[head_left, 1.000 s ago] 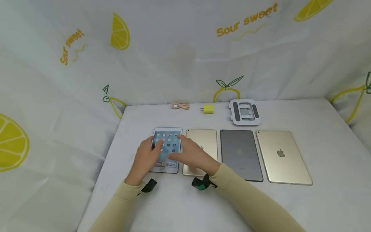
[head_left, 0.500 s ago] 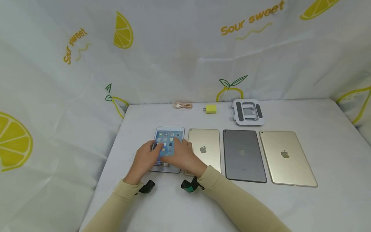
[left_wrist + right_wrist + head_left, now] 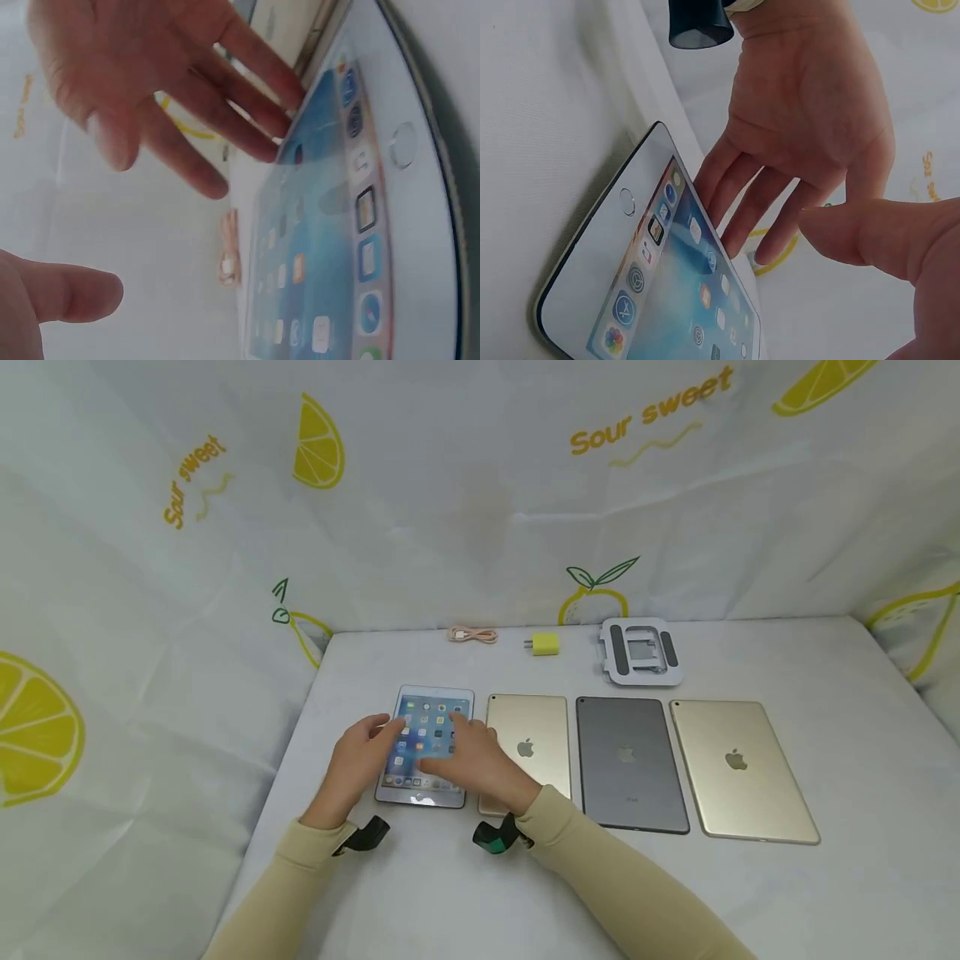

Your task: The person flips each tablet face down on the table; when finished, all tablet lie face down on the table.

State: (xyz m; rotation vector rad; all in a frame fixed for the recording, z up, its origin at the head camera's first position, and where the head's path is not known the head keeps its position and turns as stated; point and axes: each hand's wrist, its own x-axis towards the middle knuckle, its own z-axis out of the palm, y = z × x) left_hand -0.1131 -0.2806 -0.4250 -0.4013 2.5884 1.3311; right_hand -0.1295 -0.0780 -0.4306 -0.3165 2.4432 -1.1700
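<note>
A white tablet [image 3: 410,760] lies screen up at the left of the row, its lit screen filled with app icons. My left hand [image 3: 354,766] is at its left edge, fingers extended along the side, as the right wrist view shows with the left hand [image 3: 806,112] beside the tablet [image 3: 607,240]. My right hand [image 3: 482,766] reaches over the tablet's right side, thumb raised over the screen. In the left wrist view the right hand's fingers [image 3: 232,124] stretch down to the far edge of the tablet [image 3: 420,247]. Neither hand is curled round it.
Face down to the right lie a gold tablet [image 3: 536,727], a grey tablet [image 3: 630,785] and a larger gold tablet [image 3: 750,802]. Behind them are a coiled pink cable [image 3: 474,635], a yellow charger plug [image 3: 546,644] and a folded silver stand [image 3: 621,652].
My right hand has moved left, further over the white tablet. In the last half second the tablet has shifted slightly left and my left hand has moved left with it.
</note>
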